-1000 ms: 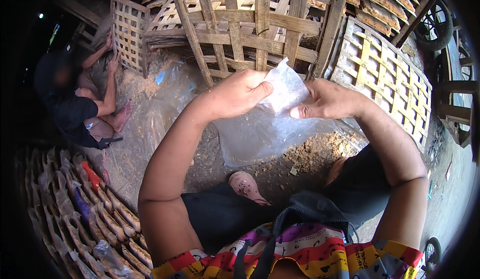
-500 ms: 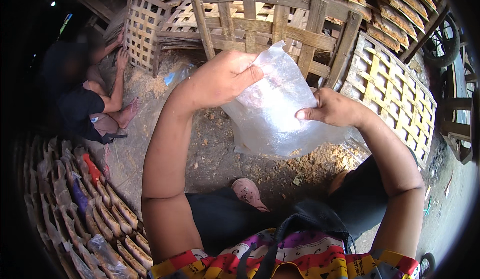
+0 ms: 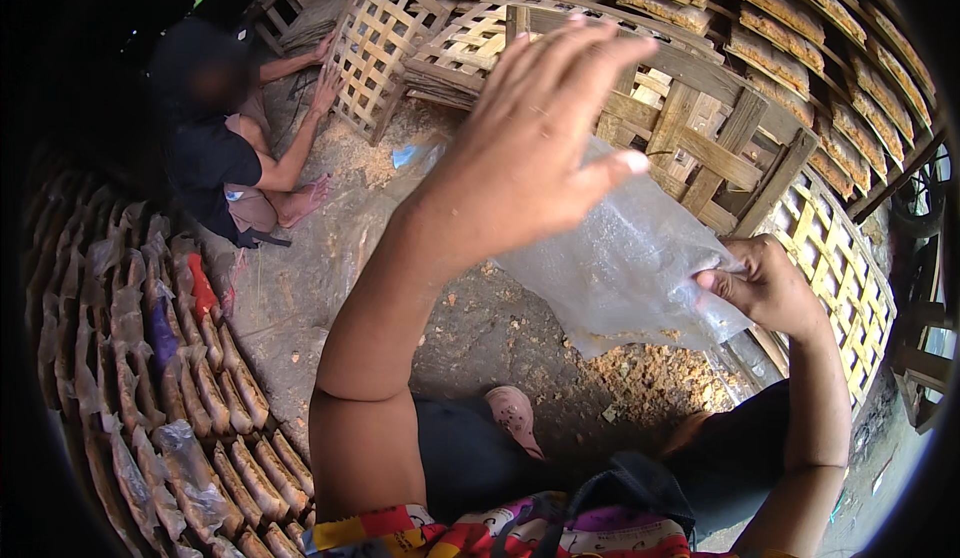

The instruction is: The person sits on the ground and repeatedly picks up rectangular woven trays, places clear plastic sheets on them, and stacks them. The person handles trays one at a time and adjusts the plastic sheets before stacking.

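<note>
A clear, crumpled plastic sheet (image 3: 640, 258) hangs in front of me, its right edge pinched by my right hand (image 3: 770, 283) between thumb and fingers. My left hand (image 3: 530, 138) is raised at the middle, fingers spread and nothing in it. It covers the upper left part of the sheet; whether it touches the plastic I cannot tell. Behind the sheet leans a wooden frame with wide woven slats (image 3: 680, 118). A paler woven bamboo rack (image 3: 835, 283) lies to its right.
At the left, a co-worker (image 3: 215, 148) sits low, both hands on an upright lattice rack (image 3: 385, 48). Rows of plastic-lined slabs (image 3: 180, 358) fill the lower left. Stacked trays (image 3: 770, 48) rise at the far right. Crumbs (image 3: 650, 378) litter the floor near my pink clog (image 3: 513, 418).
My left hand has let go of the plastic sheet and opened, moving up and right. My right hand, still gripping the sheet, has shifted right and slightly down. The view has turned somewhat.
</note>
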`<state>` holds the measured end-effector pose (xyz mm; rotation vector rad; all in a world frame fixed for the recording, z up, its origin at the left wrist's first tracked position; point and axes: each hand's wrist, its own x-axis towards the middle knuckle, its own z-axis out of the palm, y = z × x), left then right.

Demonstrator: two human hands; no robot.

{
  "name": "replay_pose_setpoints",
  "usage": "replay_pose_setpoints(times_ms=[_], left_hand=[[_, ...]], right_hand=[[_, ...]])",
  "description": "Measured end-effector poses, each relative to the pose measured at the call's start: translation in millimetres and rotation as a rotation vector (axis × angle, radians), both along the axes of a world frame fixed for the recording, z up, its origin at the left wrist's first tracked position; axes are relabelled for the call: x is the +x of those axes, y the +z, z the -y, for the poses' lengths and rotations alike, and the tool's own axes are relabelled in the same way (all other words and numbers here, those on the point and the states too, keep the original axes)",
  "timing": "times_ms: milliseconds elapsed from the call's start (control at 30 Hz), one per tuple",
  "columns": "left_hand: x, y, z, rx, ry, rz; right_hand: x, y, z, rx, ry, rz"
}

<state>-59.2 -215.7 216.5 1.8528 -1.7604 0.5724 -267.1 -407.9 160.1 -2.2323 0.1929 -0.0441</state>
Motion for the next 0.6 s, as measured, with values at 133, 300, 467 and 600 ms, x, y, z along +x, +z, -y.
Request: replay_pose_setpoints(times_ms=[133, 300, 467, 600], left_hand=[[-38, -18, 24, 0.293, -0.193, -0.084], [-13, -14, 40, 0.528, -0.277, -0.435], [-12, -1, 38, 0.51, -0.19, -0.489], [-25, -9, 46, 0.468, -0.212, -0.592]], right_hand=[[9, 18, -4, 0.047, 0.004, -0.024], [15, 34, 4, -0.081, 0.004, -0.031], [6, 32, 33, -0.016, 0.022, -0.04], [5, 30, 29, 0.033, -0.004, -0.016]])
